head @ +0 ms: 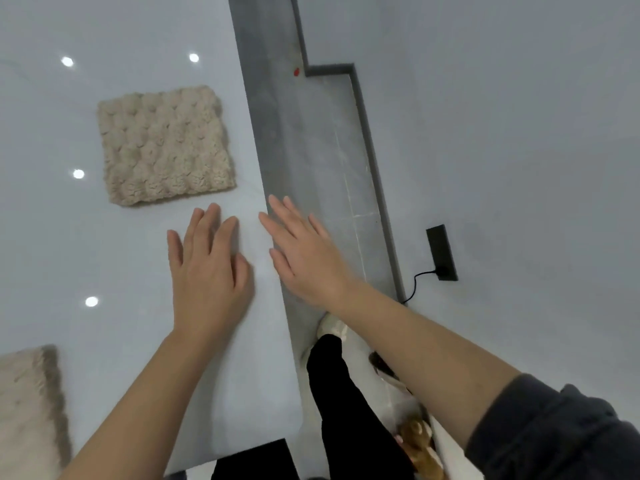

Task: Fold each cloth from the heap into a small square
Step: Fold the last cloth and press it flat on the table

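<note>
A beige, bumpy cloth (165, 144) lies folded into a square on the glossy white table (69, 237), left of the table's right edge. My left hand (207, 268) hovers flat over the bare table just below that square, fingers straight, holding nothing. My right hand (304, 252) is beside it at the table's edge, fingers straight and spread, also holding nothing. Another beige cloth (29, 407) shows at the bottom left corner, partly cut off by the frame.
The table's right edge runs from top centre down to the bottom. Beyond it is grey floor (311, 140), a white wall (502, 133) with a black socket and cable (441, 252), my dark trouser leg (332, 393) and a brown toy (420, 441).
</note>
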`<state>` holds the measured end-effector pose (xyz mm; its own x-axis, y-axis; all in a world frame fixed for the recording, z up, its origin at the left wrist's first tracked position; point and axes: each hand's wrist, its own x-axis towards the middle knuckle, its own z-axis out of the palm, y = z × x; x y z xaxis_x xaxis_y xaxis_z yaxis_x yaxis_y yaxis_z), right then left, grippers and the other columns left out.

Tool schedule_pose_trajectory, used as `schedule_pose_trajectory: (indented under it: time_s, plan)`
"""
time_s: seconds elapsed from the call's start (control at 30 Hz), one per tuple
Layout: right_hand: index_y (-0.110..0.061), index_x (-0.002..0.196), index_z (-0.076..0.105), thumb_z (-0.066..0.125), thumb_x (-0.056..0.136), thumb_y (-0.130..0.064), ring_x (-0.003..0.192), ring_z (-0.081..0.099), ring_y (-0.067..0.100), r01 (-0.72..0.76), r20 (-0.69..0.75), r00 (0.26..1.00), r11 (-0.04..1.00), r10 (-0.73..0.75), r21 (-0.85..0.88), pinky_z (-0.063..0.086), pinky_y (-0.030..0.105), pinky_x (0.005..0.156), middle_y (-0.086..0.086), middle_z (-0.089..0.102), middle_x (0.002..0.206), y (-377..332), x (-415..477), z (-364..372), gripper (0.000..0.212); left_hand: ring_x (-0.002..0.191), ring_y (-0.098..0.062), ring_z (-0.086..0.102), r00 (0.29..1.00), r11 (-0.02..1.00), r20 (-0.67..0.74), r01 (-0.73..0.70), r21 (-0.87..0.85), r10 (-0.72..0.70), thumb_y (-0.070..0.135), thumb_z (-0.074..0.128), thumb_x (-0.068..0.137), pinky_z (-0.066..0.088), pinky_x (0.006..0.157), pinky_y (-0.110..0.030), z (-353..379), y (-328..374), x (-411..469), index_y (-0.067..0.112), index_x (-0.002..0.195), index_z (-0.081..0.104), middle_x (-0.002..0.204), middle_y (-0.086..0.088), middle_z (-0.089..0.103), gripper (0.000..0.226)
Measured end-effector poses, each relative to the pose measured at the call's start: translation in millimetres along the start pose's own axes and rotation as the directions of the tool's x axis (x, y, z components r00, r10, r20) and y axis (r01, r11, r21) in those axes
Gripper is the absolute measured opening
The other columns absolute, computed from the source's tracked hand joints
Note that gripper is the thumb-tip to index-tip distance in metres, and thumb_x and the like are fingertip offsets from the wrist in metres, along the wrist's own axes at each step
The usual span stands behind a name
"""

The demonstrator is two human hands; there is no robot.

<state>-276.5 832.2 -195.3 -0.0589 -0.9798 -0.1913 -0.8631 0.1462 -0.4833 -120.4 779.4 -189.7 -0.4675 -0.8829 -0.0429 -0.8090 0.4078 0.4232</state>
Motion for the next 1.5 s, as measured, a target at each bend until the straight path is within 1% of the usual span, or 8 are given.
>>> schedule_pose_trajectory:
  time_s: [0.17, 0.37, 0.5, 0.8, 1.0, 1.27, 1.4, 1.5]
  plan:
    - [-0.014, 0.150, 0.032, 0.040, 0.100, -0.023, 0.150, 0.007, 0.020, 0.106, 0.048, 0.993, 0.994, -0.104, -0.030, 0.020, 0.052, 0.117, 0.005, 0.012, 0.163, 40, 11, -20, 0.051, 0.146, -0.026, 0.021, 0.977, 0.984, -0.128, 0.167, -0.053, -0.173, 0.002, 0.050, 0.085, 0.007, 0.118, -0.053, 13, 25, 2, 0.010, 0.131, 0.048, 0.151, -0.012, 0.034, 0.047]
    - [-0.009, 0.143, 0.043, 0.036, 0.098, -0.023, 0.147, 0.021, 0.029, 0.217, -0.007, 0.976, 0.976, -0.217, -0.017, 0.029, 0.057, 0.111, 0.012, 0.027, 0.158, 63, 60, -48, 0.048, 0.123, -0.034, 0.042, 0.902, 0.964, -0.341, 0.234, -0.127, -0.264, 0.001, 0.053, 0.076, 0.031, 0.107, -0.053, 16, 34, 26, 0.001, 0.122, 0.053, 0.131, -0.021, 0.047, 0.046]
    - [-0.008, 0.136, 0.052, 0.039, 0.096, -0.021, 0.143, 0.030, 0.029, 0.344, -0.050, 0.937, 0.939, -0.344, -0.021, 0.028, 0.055, 0.112, 0.013, 0.038, 0.152, 63, 105, -63, 0.044, 0.119, -0.035, 0.043, 0.845, 0.945, -0.422, 0.291, -0.150, -0.328, 0.002, 0.054, 0.076, 0.032, 0.104, -0.047, 16, 37, 51, 0.002, 0.119, 0.056, 0.126, -0.021, 0.048, 0.043]
    - [-0.011, 0.119, 0.065, 0.055, 0.086, -0.013, 0.119, 0.052, 0.016, 0.594, -0.110, 0.795, 0.802, -0.597, -0.060, 0.036, 0.040, 0.100, 0.006, 0.059, 0.130, 31, 207, -72, 0.034, 0.133, -0.039, 0.034, 0.671, 0.825, -0.479, 0.462, -0.326, -0.566, 0.000, 0.056, 0.077, 0.025, 0.109, -0.054, 13, 36, 84, 0.000, 0.118, 0.053, 0.137, -0.024, 0.040, 0.041]
    - [-0.014, 0.131, 0.058, 0.051, 0.090, -0.019, 0.119, 0.053, 0.017, 0.669, 0.084, 0.739, 0.743, -0.669, 0.033, 0.033, 0.034, 0.094, 0.007, 0.052, 0.139, 3, 245, -72, 0.041, 0.147, -0.043, -0.003, 0.585, 0.692, -0.382, 0.519, -0.502, -0.716, 0.006, 0.043, 0.090, 0.007, 0.119, -0.053, 12, 34, 103, -0.003, 0.140, 0.035, 0.157, -0.029, 0.004, 0.051]
    - [-0.008, 0.117, 0.066, 0.058, 0.087, -0.015, 0.088, 0.058, 0.017, 0.749, 0.219, 0.608, 0.643, -0.763, 0.161, 0.047, 0.041, 0.077, 0.012, 0.058, 0.117, 16, 265, -86, 0.032, 0.148, -0.034, 0.001, 0.447, 0.562, -0.341, 0.635, -0.530, -0.827, 0.015, 0.043, 0.089, 0.012, 0.119, -0.052, 13, 47, 128, 0.004, 0.144, 0.031, 0.159, -0.020, 0.009, 0.058]
    - [-0.012, 0.133, 0.054, 0.050, 0.090, -0.024, 0.123, 0.048, 0.020, 0.747, 0.272, 0.611, 0.655, -0.743, 0.112, 0.037, 0.044, 0.102, 0.010, 0.049, 0.138, 14, 282, -94, 0.045, 0.149, -0.033, 0.000, 0.374, 0.530, -0.380, 0.669, -0.521, -0.846, 0.019, 0.040, 0.092, 0.008, 0.120, -0.050, 14, 50, 132, 0.006, 0.149, 0.025, 0.160, -0.017, 0.007, 0.060]
    - [-0.016, 0.152, 0.027, 0.036, 0.098, -0.027, 0.148, 0.018, 0.021, 0.816, 0.458, 0.473, 0.570, -0.753, 0.095, 0.007, 0.050, 0.120, 0.007, 0.017, 0.161, -1, 288, -82, 0.056, 0.148, -0.037, -0.006, 0.284, 0.439, -0.358, 0.746, -0.501, -0.890, 0.017, 0.035, 0.092, 0.000, 0.118, -0.057, 15, 45, 145, 0.008, 0.153, 0.015, 0.161, -0.019, -0.002, 0.065]
